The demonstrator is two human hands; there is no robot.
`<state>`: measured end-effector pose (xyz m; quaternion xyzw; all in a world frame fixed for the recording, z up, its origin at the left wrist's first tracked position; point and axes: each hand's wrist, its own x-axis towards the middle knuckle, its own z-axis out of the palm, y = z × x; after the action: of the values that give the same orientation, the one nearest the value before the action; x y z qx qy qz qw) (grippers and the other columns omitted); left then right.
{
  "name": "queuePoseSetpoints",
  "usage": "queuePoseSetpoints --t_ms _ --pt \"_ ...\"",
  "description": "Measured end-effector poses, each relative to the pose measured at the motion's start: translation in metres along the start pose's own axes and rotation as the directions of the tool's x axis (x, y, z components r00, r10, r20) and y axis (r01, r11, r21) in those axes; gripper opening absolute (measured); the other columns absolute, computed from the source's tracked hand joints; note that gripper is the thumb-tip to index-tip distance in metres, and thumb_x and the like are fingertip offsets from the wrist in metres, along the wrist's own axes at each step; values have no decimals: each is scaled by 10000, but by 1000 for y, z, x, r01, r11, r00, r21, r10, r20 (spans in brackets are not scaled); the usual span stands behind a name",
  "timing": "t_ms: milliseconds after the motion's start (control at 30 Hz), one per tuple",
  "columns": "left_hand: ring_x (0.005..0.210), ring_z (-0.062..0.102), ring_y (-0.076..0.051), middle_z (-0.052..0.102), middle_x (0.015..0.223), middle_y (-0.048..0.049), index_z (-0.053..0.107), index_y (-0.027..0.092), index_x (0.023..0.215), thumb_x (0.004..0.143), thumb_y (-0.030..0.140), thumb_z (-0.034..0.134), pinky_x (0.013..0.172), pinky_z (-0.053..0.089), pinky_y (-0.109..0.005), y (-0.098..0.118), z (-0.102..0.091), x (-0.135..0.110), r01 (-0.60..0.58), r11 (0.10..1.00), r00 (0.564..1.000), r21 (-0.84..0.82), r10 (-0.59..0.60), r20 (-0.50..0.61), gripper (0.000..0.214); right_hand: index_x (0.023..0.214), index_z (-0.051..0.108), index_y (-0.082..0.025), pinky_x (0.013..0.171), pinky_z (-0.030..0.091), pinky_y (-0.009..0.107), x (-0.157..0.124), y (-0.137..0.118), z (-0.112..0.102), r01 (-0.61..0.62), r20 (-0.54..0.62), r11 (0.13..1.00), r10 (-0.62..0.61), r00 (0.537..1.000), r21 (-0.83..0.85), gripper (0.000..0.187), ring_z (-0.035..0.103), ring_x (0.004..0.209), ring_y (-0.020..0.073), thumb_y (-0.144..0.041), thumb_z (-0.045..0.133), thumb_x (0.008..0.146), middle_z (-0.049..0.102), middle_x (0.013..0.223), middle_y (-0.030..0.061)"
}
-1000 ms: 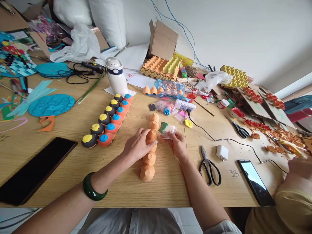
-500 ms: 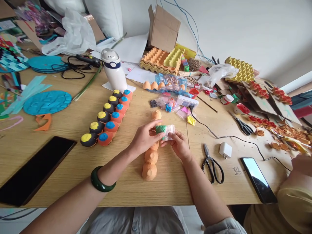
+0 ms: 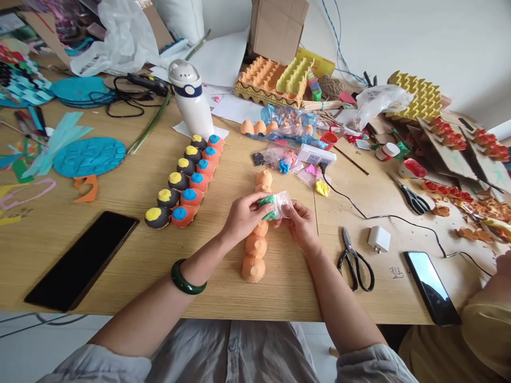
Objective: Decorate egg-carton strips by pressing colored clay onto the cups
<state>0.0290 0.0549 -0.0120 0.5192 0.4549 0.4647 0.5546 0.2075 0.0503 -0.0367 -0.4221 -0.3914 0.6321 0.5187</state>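
Between my hands is a small clear plastic bag (image 3: pixel 282 204) with a lump of green modelling clay (image 3: pixel 266 201) in it. My left hand (image 3: pixel 244 215) pinches the clay end, and my right hand (image 3: pixel 299 221) grips the bag's transparent end. Beneath them, a strip of plain orange egg-carton cups (image 3: pixel 255 246) lies lengthwise on the table, partly hidden by my hands. To the left stand two finished-looking rows: black cups with yellow tops (image 3: pixel 168 198) and red-orange cups with blue tops (image 3: pixel 189 198).
Black-handled scissors (image 3: pixel 355 263), a white charger (image 3: pixel 379 239) and a phone (image 3: pixel 432 287) lie to the right. A dark tablet (image 3: pixel 83 259) is at left. Behind are a white bottle (image 3: pixel 192 101), a power strip (image 3: pixel 317 155) and egg trays (image 3: pixel 275 80). Another person's arm (image 3: pixel 493 298) rests at far right.
The view has shifted, so the table's things sit a little differently in the picture. Both hands still hold the bag over the orange strip, with the clear end slightly more spread.
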Motion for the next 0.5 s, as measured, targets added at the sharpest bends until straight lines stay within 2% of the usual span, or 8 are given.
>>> queuePoseSetpoints --t_ms 167,300,433,500 --pt "1010 785 -253 823 1140 -108 770 134 1187 843 484 783 891 643 -331 -3 0 -3 -28 998 999 -55 27 -24 492 733 720 -216 493 594 285 1 -1 -1 -19 -28 1000 18 999 -10 392 617 467 135 -544 932 697 697 622 -29" --pt "1047 784 -265 815 1189 -129 756 140 1198 866 553 758 882 657 -340 -8 -4 -7 -36 995 996 -91 28 -87 529 767 714 -222 543 619 319 2 -1 -3 -53 -64 998 52 997 -16 393 671 499 170 -544 929 696 739 649 -6" --pt "966 790 -221 819 1103 -122 745 148 1192 975 537 638 883 656 -329 -18 -12 -8 -130 990 969 49 138 -205 458 749 702 -217 557 624 305 4 -2 -7 -40 -110 999 41 993 15 390 685 499 170 -530 929 697 734 618 -7" --pt "1010 782 -213 807 1132 -114 744 168 1190 1014 487 590 868 654 -309 -23 -16 -8 -171 975 951 143 202 -235 396 747 708 -210 544 620 275 5 -3 -9 -24 -134 999 29 991 37 380 686 500 155 -505 940 689 731 617 -13"
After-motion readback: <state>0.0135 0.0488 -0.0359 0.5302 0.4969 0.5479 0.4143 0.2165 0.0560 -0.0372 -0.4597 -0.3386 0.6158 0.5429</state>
